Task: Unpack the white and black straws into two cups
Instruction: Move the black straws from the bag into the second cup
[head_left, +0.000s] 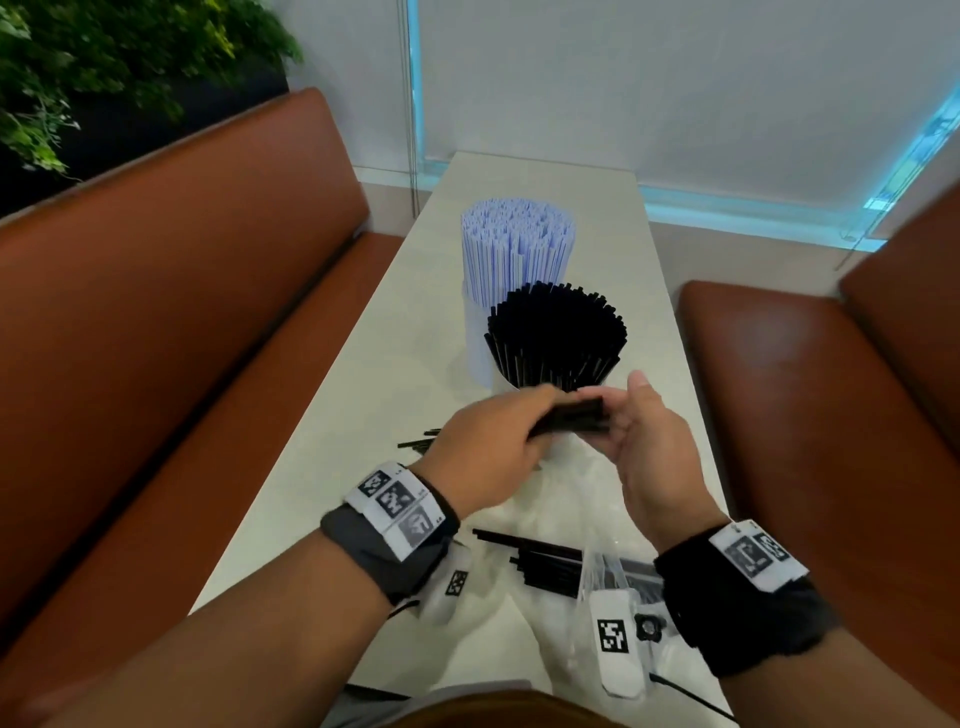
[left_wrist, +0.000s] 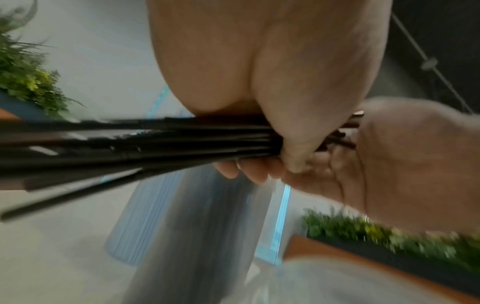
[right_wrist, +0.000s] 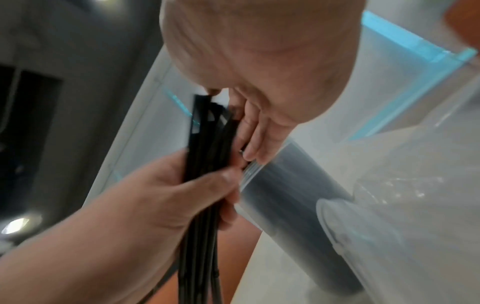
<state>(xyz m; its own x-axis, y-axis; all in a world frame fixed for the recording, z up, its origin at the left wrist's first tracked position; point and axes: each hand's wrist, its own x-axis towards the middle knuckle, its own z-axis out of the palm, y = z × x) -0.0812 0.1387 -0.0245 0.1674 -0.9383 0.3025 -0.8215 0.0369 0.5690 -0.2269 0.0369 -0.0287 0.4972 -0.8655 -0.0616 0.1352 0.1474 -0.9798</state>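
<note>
Nearest the person, a crumpled clear plastic bag (head_left: 597, 577) lay on the pale table (head_left: 332, 431) between the two forearms, with a few black straws (head_left: 545, 564) still lying at its mouth. A few more loose straws (head_left: 418, 441) rested on the table just left of the left wrist. Above the bag, the left hand (head_left: 485, 449) gripped a bundle of black straws (head_left: 571, 415), its thumb and fingers (left_wrist: 249, 170) curled round the bundle near one end. The right hand (head_left: 649, 441) faced it with the palm turned inward and the fingers fairly straight, the ends of the bundle butting against the palm; the right wrist view showed its fingers (right_wrist: 253, 131) lying along the straw tips rather than wrapped round them. Just beyond the hands stood a clear cup (right_wrist: 293, 201) packed with upright black straws (head_left: 558, 335) that fanned outward at the top. Right behind it, touching or nearly so, stood a second cup (head_left: 475, 343) filled with white straws (head_left: 517, 244) standing taller. Brown padded benches (head_left: 171, 322) ran along both sides of the table, and green plants (head_left: 104, 57) showed at the far left.
</note>
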